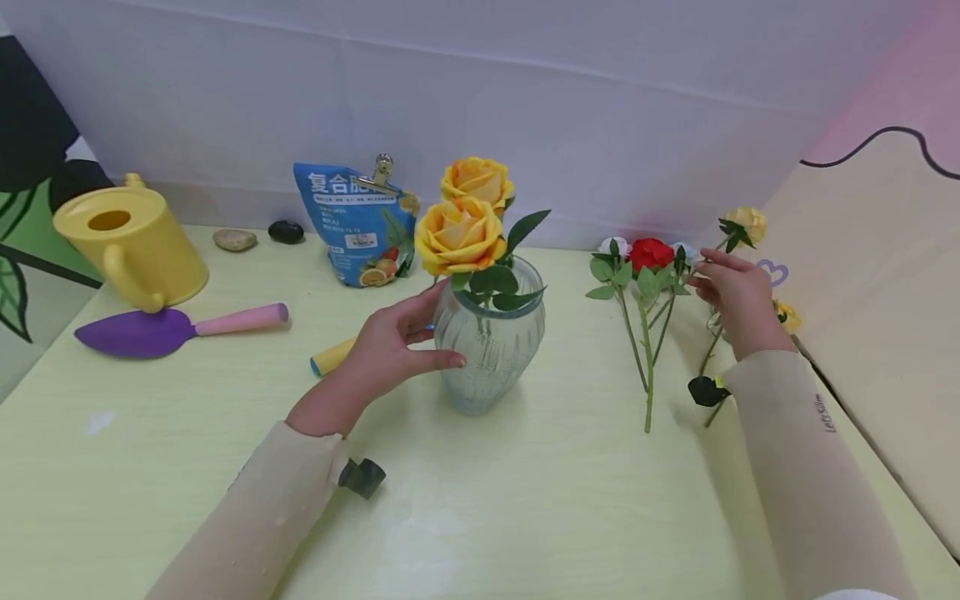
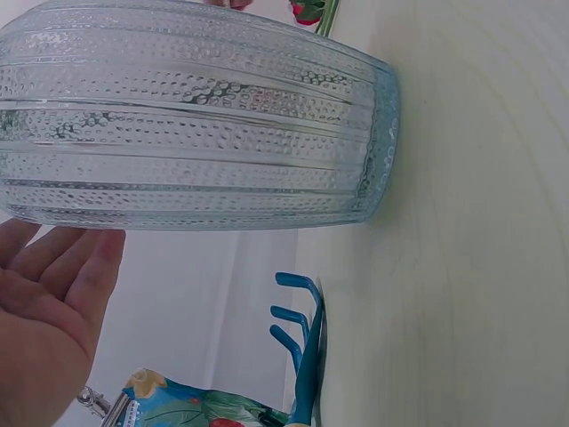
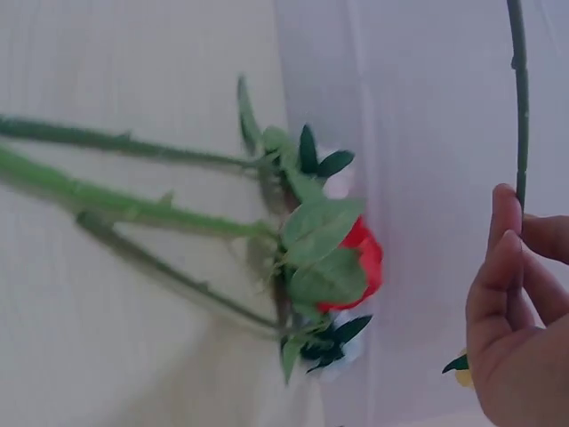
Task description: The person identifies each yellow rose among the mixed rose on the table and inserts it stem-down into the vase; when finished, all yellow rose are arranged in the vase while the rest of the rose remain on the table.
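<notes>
Hands split the work as I watch: left hand (image 1: 390, 346) steadies the ribbed clear glass vase (image 1: 489, 346) at mid-counter, fingers relaxed, while right hand (image 1: 738, 300) pinches a thin green stem (image 3: 518, 107) beside the red rose (image 1: 649, 253).

The counter (image 1: 525, 517) is pale yellow-green with a faint wood grain, and soft, even light falls on it. Behind it hangs a white cloth backdrop (image 1: 570, 92) with light folds. At the right stands a beige panel (image 1: 877, 275) with a wavy dark edge, pink above it.
</notes>
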### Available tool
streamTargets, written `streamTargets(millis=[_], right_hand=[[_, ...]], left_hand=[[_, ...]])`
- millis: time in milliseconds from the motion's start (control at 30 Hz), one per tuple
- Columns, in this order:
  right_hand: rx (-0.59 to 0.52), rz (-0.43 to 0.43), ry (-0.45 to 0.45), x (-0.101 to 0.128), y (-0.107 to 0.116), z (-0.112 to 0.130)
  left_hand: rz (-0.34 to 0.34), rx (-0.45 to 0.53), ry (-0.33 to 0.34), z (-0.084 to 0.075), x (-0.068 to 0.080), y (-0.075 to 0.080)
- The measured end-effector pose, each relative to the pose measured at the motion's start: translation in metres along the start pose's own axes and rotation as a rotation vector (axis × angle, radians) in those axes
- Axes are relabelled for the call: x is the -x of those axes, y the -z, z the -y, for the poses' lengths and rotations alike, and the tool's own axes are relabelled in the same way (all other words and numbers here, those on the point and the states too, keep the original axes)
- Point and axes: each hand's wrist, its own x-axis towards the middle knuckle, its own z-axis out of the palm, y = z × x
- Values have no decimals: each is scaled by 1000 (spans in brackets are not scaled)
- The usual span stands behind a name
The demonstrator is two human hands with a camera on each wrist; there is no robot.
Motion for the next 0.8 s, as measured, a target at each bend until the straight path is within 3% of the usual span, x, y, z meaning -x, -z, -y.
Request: streamTargets(millis=[500,800], right_hand=[[-204,150,219,47,-67,54],[-361,213,406,82,-112,69]], left_hand=[[-3,-6,-3,0,0,0],[-6,0,1,0,-1,0]])
